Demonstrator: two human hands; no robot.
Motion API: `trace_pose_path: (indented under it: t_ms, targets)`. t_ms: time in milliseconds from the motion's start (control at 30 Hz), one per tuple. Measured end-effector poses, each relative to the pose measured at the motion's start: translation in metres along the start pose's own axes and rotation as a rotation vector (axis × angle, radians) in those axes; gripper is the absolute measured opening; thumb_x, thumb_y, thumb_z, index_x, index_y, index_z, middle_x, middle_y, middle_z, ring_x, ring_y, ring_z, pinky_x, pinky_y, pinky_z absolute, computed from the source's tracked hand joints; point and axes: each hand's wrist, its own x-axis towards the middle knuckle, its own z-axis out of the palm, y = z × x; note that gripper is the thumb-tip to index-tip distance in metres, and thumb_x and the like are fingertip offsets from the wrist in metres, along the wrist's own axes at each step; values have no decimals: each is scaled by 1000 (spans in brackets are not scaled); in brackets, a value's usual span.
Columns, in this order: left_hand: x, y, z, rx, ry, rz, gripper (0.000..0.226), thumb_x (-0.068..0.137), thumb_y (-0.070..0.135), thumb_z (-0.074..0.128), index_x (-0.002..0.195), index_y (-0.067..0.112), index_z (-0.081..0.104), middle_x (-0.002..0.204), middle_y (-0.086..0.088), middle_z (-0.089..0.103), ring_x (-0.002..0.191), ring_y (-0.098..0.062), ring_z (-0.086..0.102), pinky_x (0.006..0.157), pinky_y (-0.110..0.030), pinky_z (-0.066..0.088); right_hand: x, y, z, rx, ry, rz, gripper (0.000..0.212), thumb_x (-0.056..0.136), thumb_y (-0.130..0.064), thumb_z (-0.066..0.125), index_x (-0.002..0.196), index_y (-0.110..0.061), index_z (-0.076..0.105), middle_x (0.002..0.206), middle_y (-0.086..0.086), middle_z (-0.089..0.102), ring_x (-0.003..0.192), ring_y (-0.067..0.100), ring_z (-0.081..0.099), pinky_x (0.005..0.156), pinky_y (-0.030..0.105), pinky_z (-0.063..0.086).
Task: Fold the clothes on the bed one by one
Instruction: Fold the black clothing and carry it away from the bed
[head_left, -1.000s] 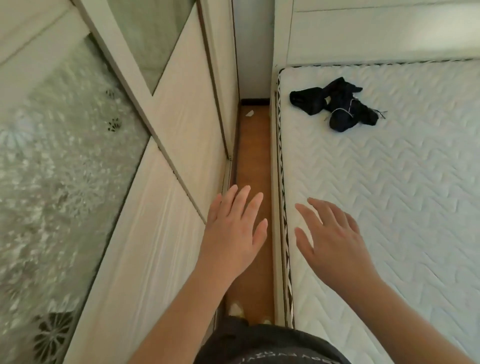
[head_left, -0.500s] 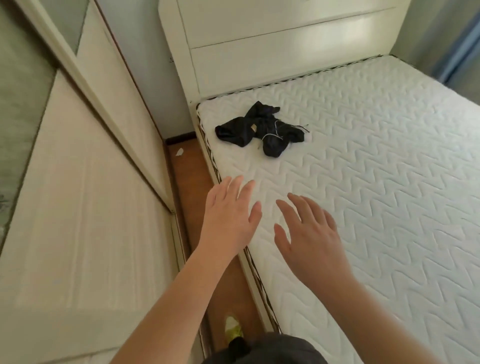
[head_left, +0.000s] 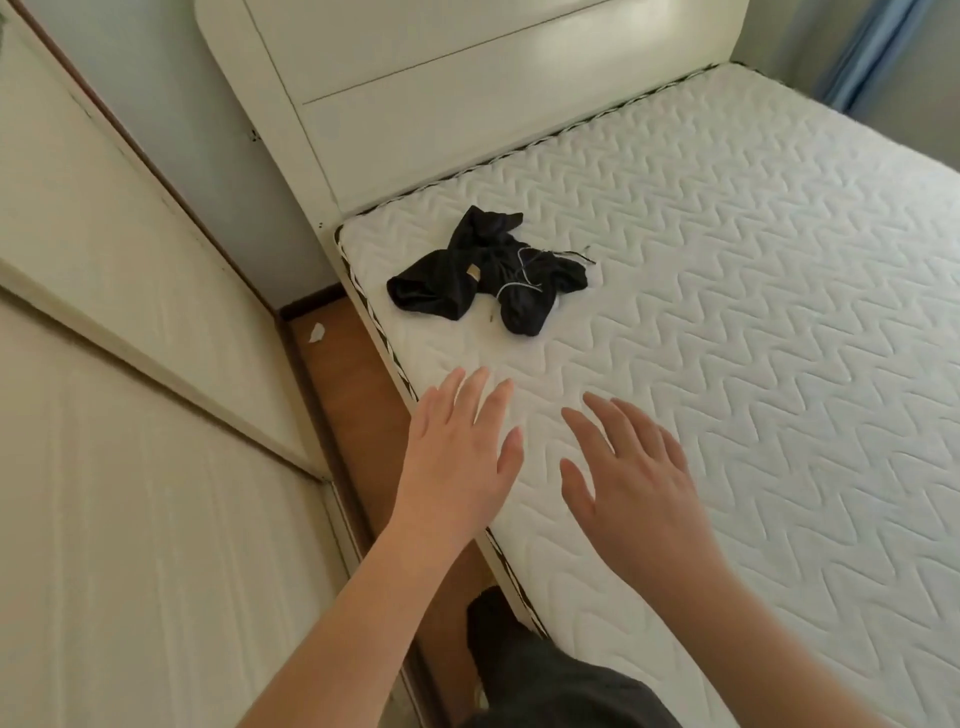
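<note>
A crumpled black garment (head_left: 485, 273) is seen lying near the headboard (head_left: 467, 104) on the quilted white mattress (head_left: 753, 312); left hand (head_left: 457, 457) and right hand (head_left: 631, 480) are held flat, empty, perhaps hovering; a wardrobe (head_left: 130, 364) is ranged alongside.

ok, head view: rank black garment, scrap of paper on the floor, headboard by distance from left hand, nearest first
From the left hand:
1. black garment, crumpled on the mattress, ahead of the fingertips.
2. scrap of paper, on the floor left of the bed; close to the garment's distance, hard to call.
3. headboard, beyond both.
</note>
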Motion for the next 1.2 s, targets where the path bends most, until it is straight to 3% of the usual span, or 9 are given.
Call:
trace_pose_path:
  t_ms: [133, 400, 500, 700, 867, 1000, 1100, 1200]
  targets:
    - [42, -19, -12, 72, -44, 32, 55, 103, 48, 17, 152, 26, 27, 161, -4, 24, 151, -24, 13, 122, -43, 10, 63, -13, 3, 19, -59, -17, 51, 99, -44, 37, 145, -23, 42, 153, 1, 38, 143, 24, 32, 115, 41, 25]
    - [98, -75, -30, 126, -57, 13, 53, 103, 49, 20, 151, 28, 27, 160, -2, 27, 150, -24, 17, 121, -41, 8, 169, -39, 5, 11, -126, -106, 52, 98, -47, 39, 145, -26, 41, 154, 0, 37, 142, 25, 34, 115, 42, 26]
    - [113, -91, -34, 141, -71, 15, 55, 100, 50, 18, 148, 28, 34, 155, -3, 37, 147, -24, 27, 119, -42, 15, 195, -50, 5, 34, -108, -82, 52, 97, -47, 40, 145, -26, 41, 154, 0, 38, 142, 25, 34, 115, 43, 26]
    - [174, -150, -53, 215, -40, 171, 53, 98, 48, 28, 144, 25, 41, 149, -3, 45, 142, -24, 36, 114, -38, 13, 241, -60, 11, 51, -73, -42, 53, 97, -46, 39, 146, -24, 40, 153, 1, 39, 141, 25, 35, 114, 42, 28]
    - [239, -184, -45, 162, -80, 250, 56, 100, 49, 21, 151, 28, 32, 158, -1, 30, 148, -21, 21, 116, -36, 4, 286, -76, 22, 35, -20, 46, 52, 94, -41, 49, 142, -21, 47, 148, 2, 46, 137, 26, 42, 111, 42, 35]
    - [303, -212, -24, 118, -74, 373, 55, 102, 46, 28, 154, 28, 21, 162, -1, 18, 151, -21, 9, 116, -36, -1, 328, -97, 35, 1, -34, 152, 55, 91, -38, 57, 142, -20, 48, 147, 3, 47, 137, 25, 42, 111, 42, 34]
    - [349, -238, -16, 127, -72, 478, 56, 101, 44, 33, 153, 27, 21, 162, -2, 19, 150, -23, 9, 117, -38, 2, 358, -120, 46, 3, -48, 247, 55, 92, -38, 56, 143, -20, 47, 150, 3, 43, 142, 26, 35, 114, 43, 28]
    - [384, -261, -14, 132, -114, 579, 57, 100, 42, 36, 152, 27, 21, 162, -2, 18, 150, -24, 8, 119, -40, 4, 381, -139, 53, -28, -58, 316, 55, 90, -37, 61, 140, -19, 51, 148, 4, 46, 140, 27, 39, 113, 44, 28]
